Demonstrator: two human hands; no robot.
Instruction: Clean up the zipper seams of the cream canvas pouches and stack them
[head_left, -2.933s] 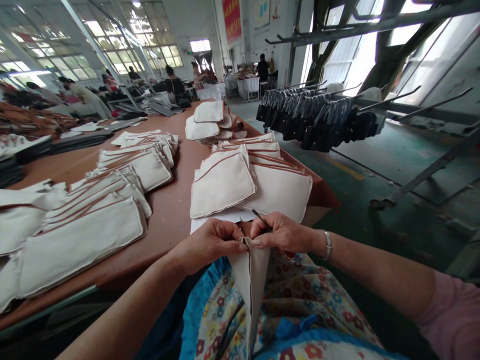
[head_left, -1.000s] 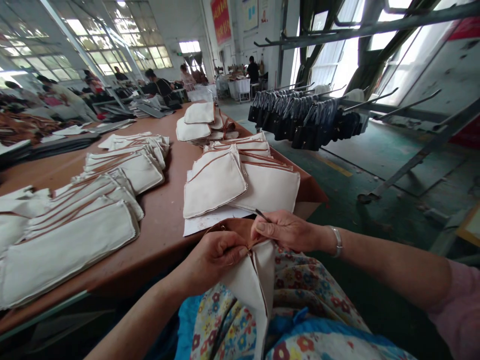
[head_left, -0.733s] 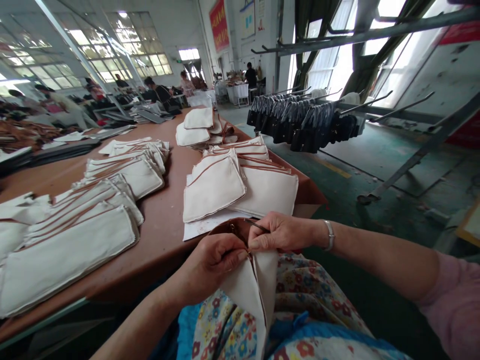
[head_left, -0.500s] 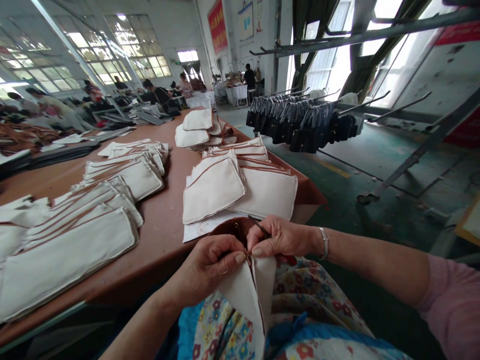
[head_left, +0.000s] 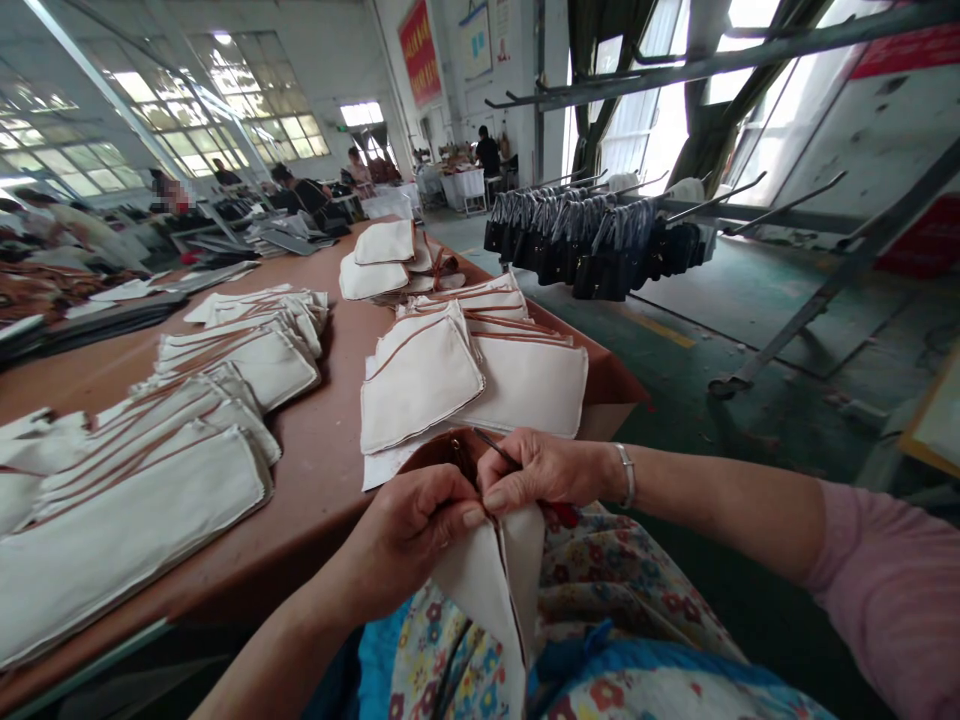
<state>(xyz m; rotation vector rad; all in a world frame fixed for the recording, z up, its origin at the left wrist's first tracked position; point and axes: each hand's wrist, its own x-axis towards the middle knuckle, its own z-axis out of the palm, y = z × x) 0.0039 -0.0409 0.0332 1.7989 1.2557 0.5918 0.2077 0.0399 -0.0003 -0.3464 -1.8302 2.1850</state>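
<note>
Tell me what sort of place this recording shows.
Most likely a bag-sewing workshop: stacks of cream pouches cover a long table, dark bags hang on a rack, and other workers sit at benches behind.

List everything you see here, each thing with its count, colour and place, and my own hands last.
cream canvas pouch in hand: one, cream with brown trim, over the lap.
thin dark metal tool: one, in the right hand.
stacks of cream canvas pouches: several, cream with brown edging, across the table.
long brown table: one, left and centre.
rack of dark bags: one, dark, right of the table.
co-workers: several, far end of the hall.
silver bracelet: one, right wrist.
left hand: pinches the pouch's top edge.
right hand: holds tool, pinches pouch.
</note>
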